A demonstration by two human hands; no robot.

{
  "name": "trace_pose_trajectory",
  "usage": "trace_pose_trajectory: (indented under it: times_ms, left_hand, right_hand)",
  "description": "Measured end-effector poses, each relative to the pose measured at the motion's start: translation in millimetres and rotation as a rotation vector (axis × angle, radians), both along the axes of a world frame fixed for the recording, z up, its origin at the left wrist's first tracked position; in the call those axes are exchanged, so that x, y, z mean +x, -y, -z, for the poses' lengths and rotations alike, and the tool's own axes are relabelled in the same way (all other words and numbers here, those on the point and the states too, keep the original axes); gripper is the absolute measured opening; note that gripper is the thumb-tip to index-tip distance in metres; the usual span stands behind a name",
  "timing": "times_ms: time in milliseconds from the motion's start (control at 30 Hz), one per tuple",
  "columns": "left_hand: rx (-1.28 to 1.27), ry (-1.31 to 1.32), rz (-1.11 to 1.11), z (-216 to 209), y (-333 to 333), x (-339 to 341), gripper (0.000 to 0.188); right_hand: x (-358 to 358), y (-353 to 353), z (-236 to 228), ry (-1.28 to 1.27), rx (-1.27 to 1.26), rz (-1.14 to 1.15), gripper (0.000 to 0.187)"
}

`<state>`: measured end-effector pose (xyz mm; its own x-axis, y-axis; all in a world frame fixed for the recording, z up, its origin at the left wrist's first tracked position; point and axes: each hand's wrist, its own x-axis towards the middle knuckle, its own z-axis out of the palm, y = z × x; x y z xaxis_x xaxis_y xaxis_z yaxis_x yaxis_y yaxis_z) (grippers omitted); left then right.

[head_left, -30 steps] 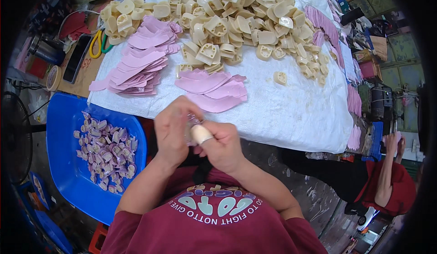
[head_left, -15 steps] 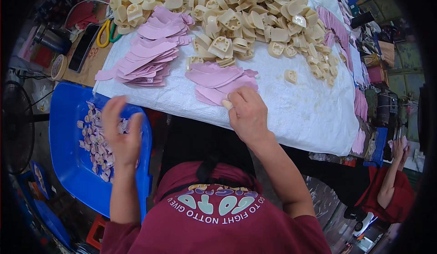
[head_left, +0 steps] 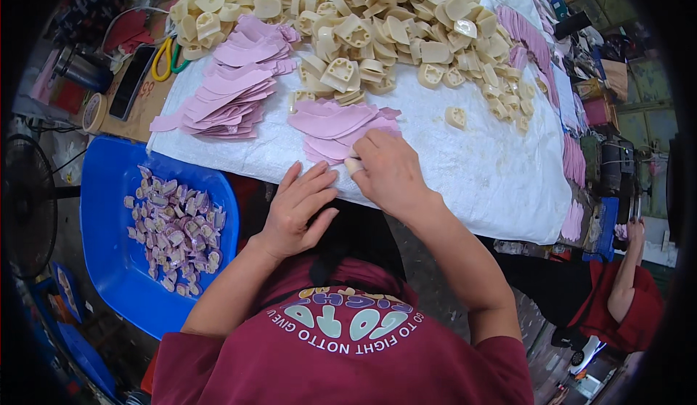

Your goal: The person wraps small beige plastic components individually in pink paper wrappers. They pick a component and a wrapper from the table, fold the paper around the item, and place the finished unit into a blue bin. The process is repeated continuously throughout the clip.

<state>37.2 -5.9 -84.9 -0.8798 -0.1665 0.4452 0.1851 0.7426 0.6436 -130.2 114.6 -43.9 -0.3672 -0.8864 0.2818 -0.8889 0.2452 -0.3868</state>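
Across the white-covered surface (head_left: 501, 194), much looks left: one big heap of bare cream pieces (head_left: 396, 35) spreads toward the far edge, too overlapped to count. Beyond the front left corner sits one blue tub (head_left: 109, 274); its pink-and-cream pieces (head_left: 178, 234), dozens apparently, seem done. Two stacks of pink strips wait: the larger stack (head_left: 229, 104) near the left edge, the smaller stack (head_left: 334, 123) by the front edge's middle. The right hand (head_left: 392, 173), fingers drawn together, touches the smaller stack; whether it grips a strip, I cannot tell. The left hand (head_left: 299, 209), empty, fingers extended, is at the front edge. One lone piece (head_left: 455, 117) lies right of the stacks.
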Motion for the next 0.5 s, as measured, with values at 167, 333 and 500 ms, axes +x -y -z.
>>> trace_pose_trajectory:
  times_ms: [167,333,500]
  left_hand:
    - [0.062,-0.171,-0.011,-11,1,-7,0.029]
    - [-0.015,-0.187,0.02,-21,-10,-27,0.03]
    - [0.145,-0.006,-0.116,-20,-8,-38,0.03]
  right_hand:
    - [-12,0,0,0.123,0.047,-0.027,0.011]
    - [-10,-6,2,0.171,-0.028,0.003,0.008]
    - [-40,-56,2,1.037,-0.659,0.447,0.006]
